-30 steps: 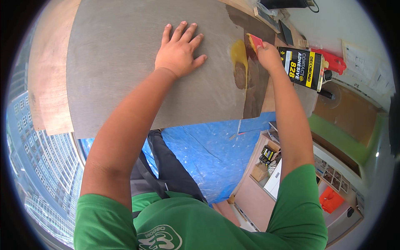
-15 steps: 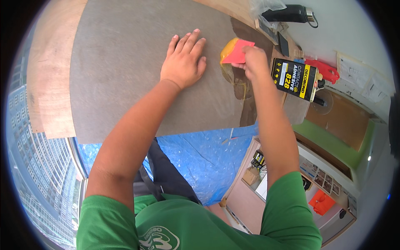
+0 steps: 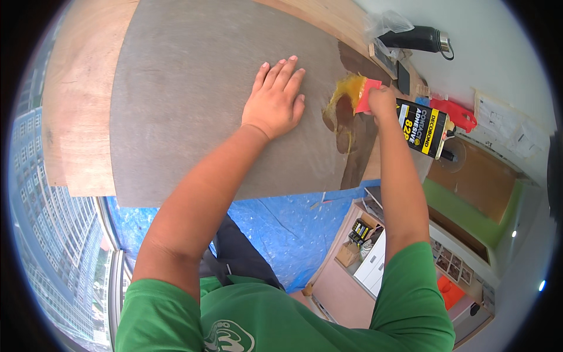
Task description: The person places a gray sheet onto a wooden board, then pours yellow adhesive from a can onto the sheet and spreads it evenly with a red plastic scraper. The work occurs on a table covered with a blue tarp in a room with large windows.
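A large grey-brown sheet point(image 3: 193, 88) lies before me on a pale wooden board point(image 3: 82, 111). My left hand point(image 3: 274, 100) rests flat on the sheet, its fingers stretched out. At the sheet's right end my right hand point(image 3: 383, 103) grips a pink-red spreader point(image 3: 368, 95). Yellow glue point(image 3: 347, 92) lies against the spreader's left edge, with thin strands and a wet dark patch point(image 3: 343, 120) just below. A darker brown band covers the sheet's right edge. Close by my right hand stands a black and yellow adhesive can point(image 3: 423, 126), partly hidden by that hand and forearm.
Beyond the can lies a red plastic thing point(image 3: 454, 113). A black bottle point(image 3: 415, 39) and a clear plastic bag point(image 3: 388, 23) lie at the far right, near the wall. Blue sheeting point(image 3: 281, 229) covers the floor below. At lower right stands a cabinet point(image 3: 337, 287) with boxes in it.
My right hand has drawn the spreader rightward and slightly nearer. The yellow glue is smeared out wider behind it. My left hand stays flat on the sheet; the whole view has shifted a little.
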{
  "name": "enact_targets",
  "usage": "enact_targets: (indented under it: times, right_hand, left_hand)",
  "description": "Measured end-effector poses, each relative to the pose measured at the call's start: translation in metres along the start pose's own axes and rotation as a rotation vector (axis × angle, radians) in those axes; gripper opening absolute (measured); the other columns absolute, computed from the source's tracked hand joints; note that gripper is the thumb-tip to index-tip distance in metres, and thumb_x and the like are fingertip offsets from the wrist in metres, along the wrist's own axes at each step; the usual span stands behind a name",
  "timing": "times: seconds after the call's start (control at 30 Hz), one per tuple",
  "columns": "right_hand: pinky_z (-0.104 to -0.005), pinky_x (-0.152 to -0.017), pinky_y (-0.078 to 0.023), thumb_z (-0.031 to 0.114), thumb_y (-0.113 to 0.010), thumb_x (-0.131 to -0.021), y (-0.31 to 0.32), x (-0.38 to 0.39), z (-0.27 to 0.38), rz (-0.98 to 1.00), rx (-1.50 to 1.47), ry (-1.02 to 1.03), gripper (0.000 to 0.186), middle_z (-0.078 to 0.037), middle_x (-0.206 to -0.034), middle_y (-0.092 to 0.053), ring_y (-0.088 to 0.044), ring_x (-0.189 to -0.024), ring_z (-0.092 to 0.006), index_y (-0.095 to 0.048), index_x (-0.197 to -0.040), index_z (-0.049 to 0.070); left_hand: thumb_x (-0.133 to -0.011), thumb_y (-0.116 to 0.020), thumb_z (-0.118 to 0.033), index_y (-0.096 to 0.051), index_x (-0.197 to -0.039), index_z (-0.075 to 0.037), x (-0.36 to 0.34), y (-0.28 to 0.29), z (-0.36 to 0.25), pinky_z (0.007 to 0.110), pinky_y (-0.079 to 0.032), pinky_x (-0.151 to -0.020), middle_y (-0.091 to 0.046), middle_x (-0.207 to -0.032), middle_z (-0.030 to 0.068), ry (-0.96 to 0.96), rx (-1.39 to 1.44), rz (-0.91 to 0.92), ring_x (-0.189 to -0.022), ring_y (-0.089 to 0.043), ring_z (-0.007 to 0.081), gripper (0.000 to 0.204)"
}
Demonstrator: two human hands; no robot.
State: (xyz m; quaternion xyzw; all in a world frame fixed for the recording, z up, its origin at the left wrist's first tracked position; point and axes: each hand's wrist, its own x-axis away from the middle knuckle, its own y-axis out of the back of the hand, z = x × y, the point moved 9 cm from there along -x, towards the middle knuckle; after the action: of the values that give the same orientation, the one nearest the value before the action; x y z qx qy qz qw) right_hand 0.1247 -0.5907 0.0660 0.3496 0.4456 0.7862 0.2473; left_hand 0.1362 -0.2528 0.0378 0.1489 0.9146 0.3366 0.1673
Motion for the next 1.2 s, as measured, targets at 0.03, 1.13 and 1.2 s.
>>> enact_targets:
  times: [0.03,1.13,1.2]
  right_hand:
    - [-0.0409,-0.055,-0.062,0.014,-0.052,-0.095,-0.003,-0.003,0.003,0.006,-0.049,-0.017,0.029,-0.02,-0.1,-0.075,-0.076,-0.082,-0.0306,-0.07,-0.11,-0.003]
    - [-0.0481,-0.096,-0.053,0.028,-0.057,-0.097,-0.068,0.01,0.158,0.072,0.36,0.436,0.037,-0.025,-0.117,-0.073,-0.07,-0.109,-0.0429,-0.074,-0.122,0.007]
    - [-0.049,-0.097,-0.053,0.029,-0.056,-0.098,-0.076,0.022,0.174,0.068,0.346,0.51,0.037,-0.025,-0.117,-0.073,-0.069,-0.111,-0.0438,-0.073,-0.123,0.007]
  left_hand:
    - [-0.099,-0.06,-0.028,-0.054,-0.147,-0.01,0.0,0.002,0.0,0.05,-0.026,-0.129,-0.043,-0.163,0.0107,-0.006,0.008,-0.017,-0.151,-0.041,0.0276,0.052]
    - [-0.099,-0.059,-0.03,-0.055,-0.147,-0.009,0.0,0.006,0.0,0.05,-0.024,-0.13,-0.045,-0.162,0.0112,0.008,0.05,-0.004,-0.151,-0.041,0.0273,0.052]
    - [-0.099,-0.059,-0.03,-0.055,-0.147,-0.009,0.0,0.004,0.0,0.05,-0.024,-0.13,-0.045,-0.162,0.0113,0.013,0.048,0.016,-0.151,-0.04,0.0273,0.052]
